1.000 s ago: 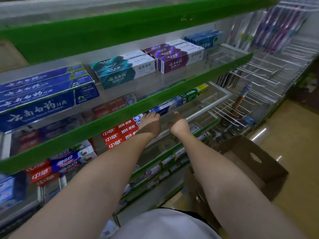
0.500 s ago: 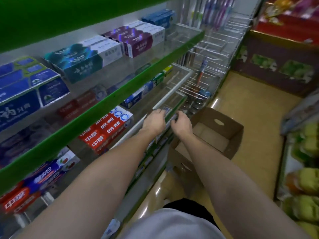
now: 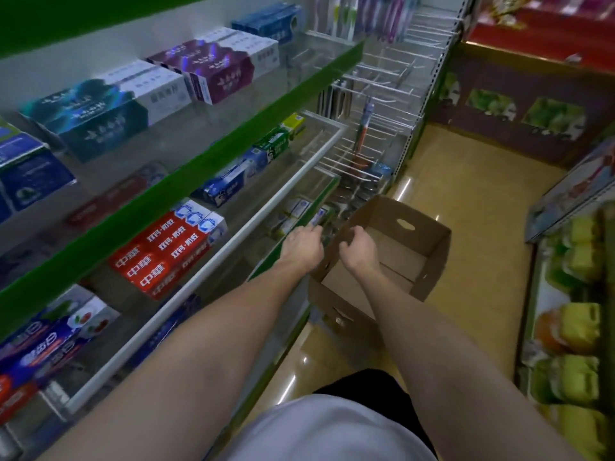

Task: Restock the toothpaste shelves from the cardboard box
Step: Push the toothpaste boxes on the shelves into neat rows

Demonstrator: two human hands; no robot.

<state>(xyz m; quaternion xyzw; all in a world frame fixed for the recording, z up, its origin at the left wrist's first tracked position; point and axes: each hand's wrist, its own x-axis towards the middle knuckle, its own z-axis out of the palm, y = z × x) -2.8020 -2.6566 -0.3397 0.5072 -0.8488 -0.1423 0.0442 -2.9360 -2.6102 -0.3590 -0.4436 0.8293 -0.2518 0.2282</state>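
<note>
Both hands are curling over the open brown cardboard box (image 3: 396,257): right hand (image 3: 361,249) gripping its rim, left hand (image 3: 301,246) unclear, beside green-edged toothpaste shelves (image 3: 186,181) on glossy tan floor (image 3: 466,201).

red toothpaste boxes (image 3: 166,252): "中華", "双钙·防蛀"; other labels blurred

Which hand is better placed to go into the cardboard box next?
Right, probably. The right hand is at the near rim of the cardboard box, over its opening. The left hand is beside the box, against the lower shelf edge.
</note>
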